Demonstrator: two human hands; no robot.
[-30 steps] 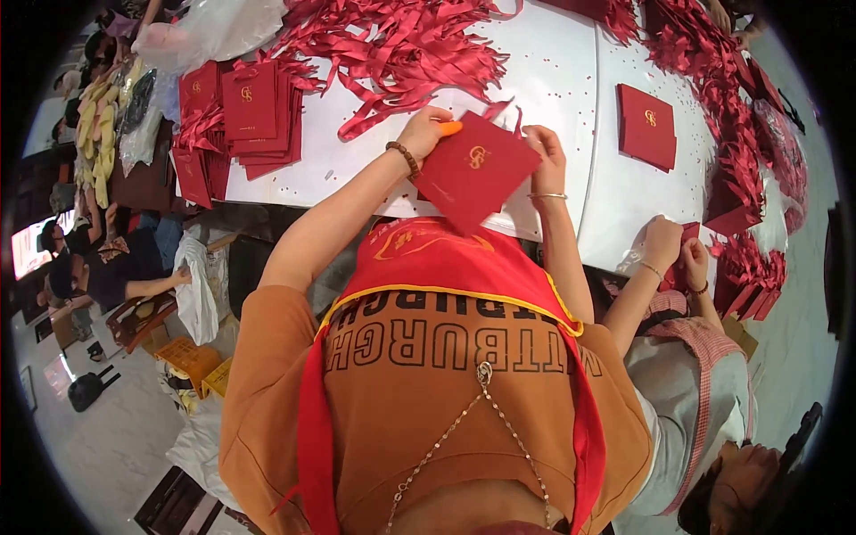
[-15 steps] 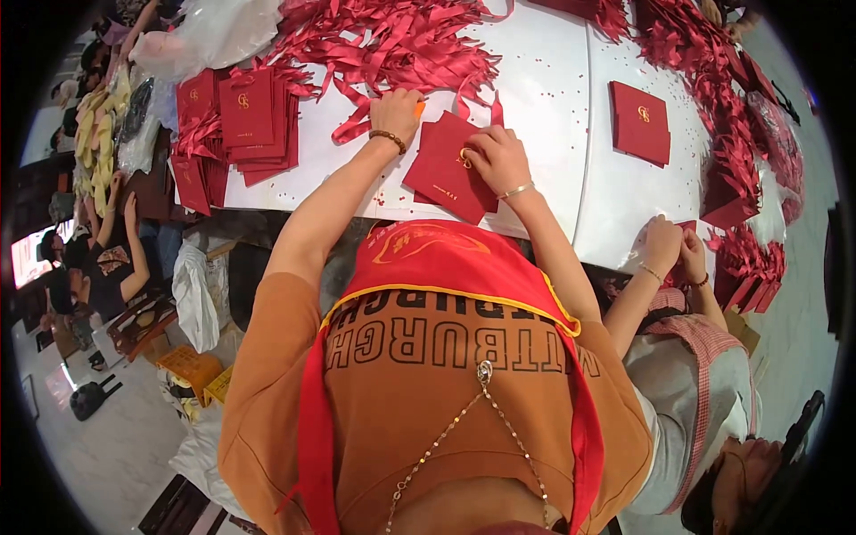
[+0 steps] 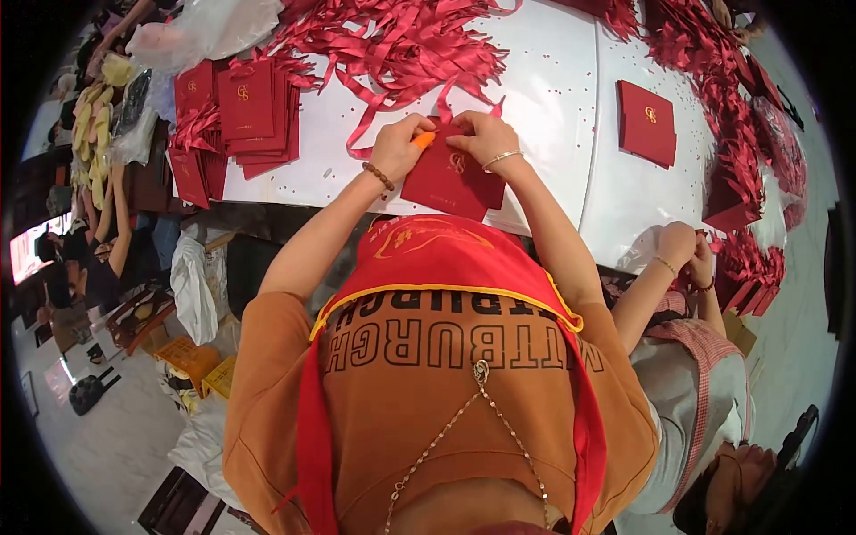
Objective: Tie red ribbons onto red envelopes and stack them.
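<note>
A flat dark red paper bag [image 3: 450, 183] with a gold emblem lies on the white table [image 3: 544, 98] near its front edge. My left hand [image 3: 399, 143] grips the bag's upper left corner, an orange-tipped finger on it. My right hand [image 3: 481, 135] pinches the bag's top edge, where a red ribbon [image 3: 441, 94] runs off toward the ribbon pile. A bead bracelet is on my left wrist, a thin bangle on my right.
A heap of red ribbons [image 3: 383, 36] covers the far table. Stacks of red bags [image 3: 241, 111] lie at left, one bag [image 3: 646, 120] at right, more bags [image 3: 744, 214] far right. A co-worker's hands [image 3: 682, 250] work at the right edge.
The bag was held up in both hands, then came down flat on the table. Both hands have moved to its top edge.
</note>
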